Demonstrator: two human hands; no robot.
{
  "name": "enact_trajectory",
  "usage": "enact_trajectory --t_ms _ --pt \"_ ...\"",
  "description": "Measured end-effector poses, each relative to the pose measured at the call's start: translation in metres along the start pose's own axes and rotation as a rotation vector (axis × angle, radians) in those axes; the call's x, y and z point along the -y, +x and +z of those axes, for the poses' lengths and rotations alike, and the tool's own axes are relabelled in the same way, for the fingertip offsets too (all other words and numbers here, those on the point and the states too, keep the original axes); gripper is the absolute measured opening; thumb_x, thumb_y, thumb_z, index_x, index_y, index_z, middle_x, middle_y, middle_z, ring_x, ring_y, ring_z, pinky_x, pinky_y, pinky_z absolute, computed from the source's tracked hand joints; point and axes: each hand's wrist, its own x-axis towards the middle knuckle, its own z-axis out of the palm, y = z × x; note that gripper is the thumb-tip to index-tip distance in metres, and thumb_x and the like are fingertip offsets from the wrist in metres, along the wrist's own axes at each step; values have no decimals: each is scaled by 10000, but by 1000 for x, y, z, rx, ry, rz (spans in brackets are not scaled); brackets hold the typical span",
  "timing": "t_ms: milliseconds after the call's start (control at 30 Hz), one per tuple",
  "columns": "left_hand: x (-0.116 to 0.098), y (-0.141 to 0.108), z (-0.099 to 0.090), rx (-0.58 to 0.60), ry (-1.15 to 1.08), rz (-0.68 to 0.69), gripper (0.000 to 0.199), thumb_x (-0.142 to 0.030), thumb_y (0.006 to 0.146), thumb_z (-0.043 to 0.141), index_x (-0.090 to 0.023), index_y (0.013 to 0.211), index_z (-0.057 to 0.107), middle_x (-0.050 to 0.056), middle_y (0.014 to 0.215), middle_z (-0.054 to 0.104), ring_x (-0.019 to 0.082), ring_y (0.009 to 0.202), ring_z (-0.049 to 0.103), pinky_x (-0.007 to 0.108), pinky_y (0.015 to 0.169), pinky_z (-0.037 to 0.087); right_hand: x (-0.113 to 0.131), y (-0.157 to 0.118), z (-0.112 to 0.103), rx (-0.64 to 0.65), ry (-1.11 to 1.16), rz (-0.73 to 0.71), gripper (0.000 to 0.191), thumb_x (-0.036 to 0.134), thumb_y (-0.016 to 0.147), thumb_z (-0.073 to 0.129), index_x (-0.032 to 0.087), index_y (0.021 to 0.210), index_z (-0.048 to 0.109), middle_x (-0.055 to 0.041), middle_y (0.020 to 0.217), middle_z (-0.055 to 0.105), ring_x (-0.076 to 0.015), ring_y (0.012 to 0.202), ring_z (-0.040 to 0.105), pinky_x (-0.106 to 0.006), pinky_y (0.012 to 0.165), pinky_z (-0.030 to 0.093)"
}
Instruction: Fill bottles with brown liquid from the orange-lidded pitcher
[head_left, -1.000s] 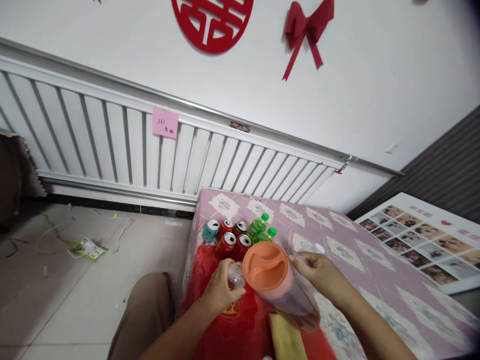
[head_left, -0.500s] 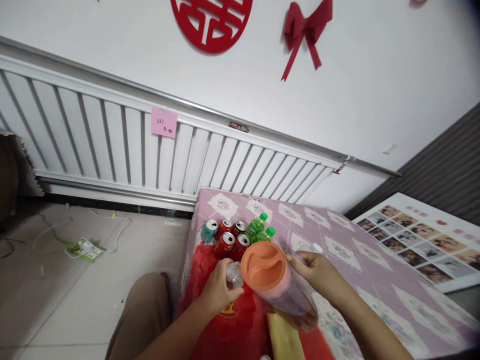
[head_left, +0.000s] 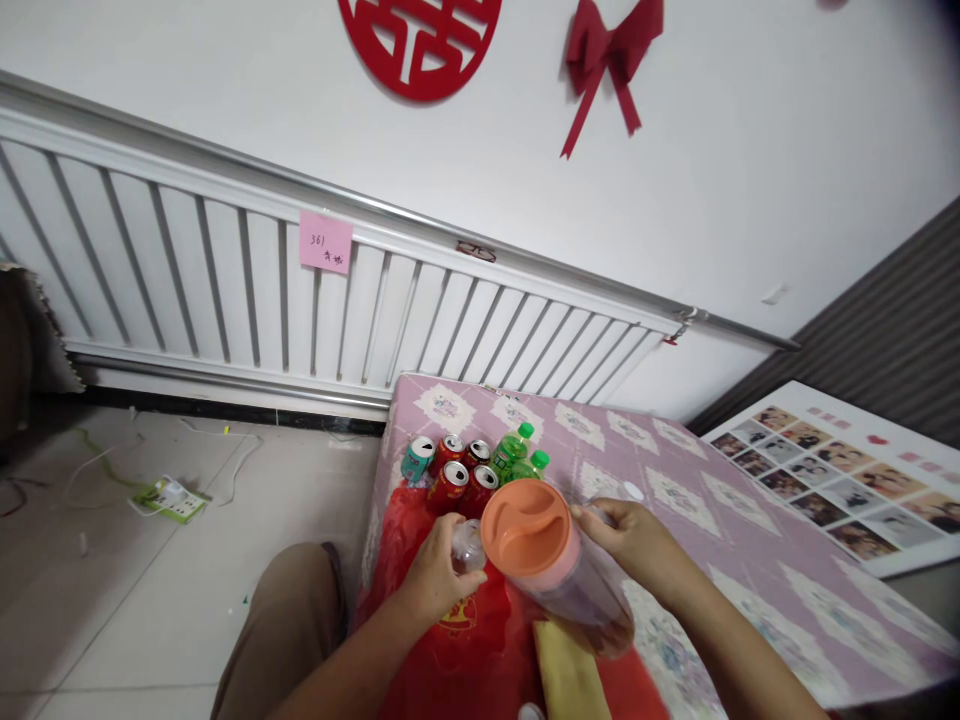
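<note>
My left hand [head_left: 435, 575] is wrapped round a small clear cup [head_left: 468, 546], close beside the lid of a pitcher. This clear pitcher [head_left: 592, 600] has an orange lid [head_left: 526, 528] and holds some brownish liquid near its bottom. My right hand [head_left: 634, 545] grips it by the handle on its right side; the fingers are partly hidden. The pitcher leans, with its lid toward the cup. I cannot see any liquid running between the two. Behind my right hand shows part of a clear thing with a white cap [head_left: 632, 492].
Several drink cans [head_left: 448, 487] and two green-capped bottles [head_left: 514, 447] stand just beyond my hands. A red plastic sheet [head_left: 457, 665] and a folded yellow cloth [head_left: 571, 675] lie on the floral-covered bed [head_left: 634, 435]. Behind is a white radiator [head_left: 225, 290]; a photo board [head_left: 832, 480] leans at right.
Both hands keep their hold on the cup and pitcher, almost unmoved. The whole view has shifted very slightly.
</note>
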Motion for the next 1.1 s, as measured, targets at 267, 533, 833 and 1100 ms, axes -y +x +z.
enact_trajectory --t_ms 267,533,833,1100 --pt "-4 0 -1 -4 -5 8 698 -97 599 738 -204 1207 413 83 1217 554 251 1123 548 404 990 430 6 -1 -2 6 9 -1 413 526 767 504 227 531 344 62 524 273 -102 504 285 -245 465 238" --pt "-6 0 -3 5 -7 -6 716 -103 594 748 -205 1212 403 92 1230 545 262 1143 539 428 1013 413 6 -1 -2 12 16 -2 437 556 777 488 225 537 332 66 520 267 -96 505 268 -241 461 236" --pt "-7 0 -3 -2 -19 -14 717 -100 586 753 -217 1208 416 81 1225 556 261 1131 550 420 1002 422 4 -1 -2 9 23 -3 445 573 779 474 226 538 336 66 517 266 -97 507 275 -239 458 234" --pt "-3 0 -1 -10 -12 5 707 -101 594 748 -209 1210 418 81 1211 560 251 1107 557 407 984 434 6 -2 -2 7 21 -2 412 502 770 510 227 529 320 61 531 261 -99 512 276 -248 464 228"
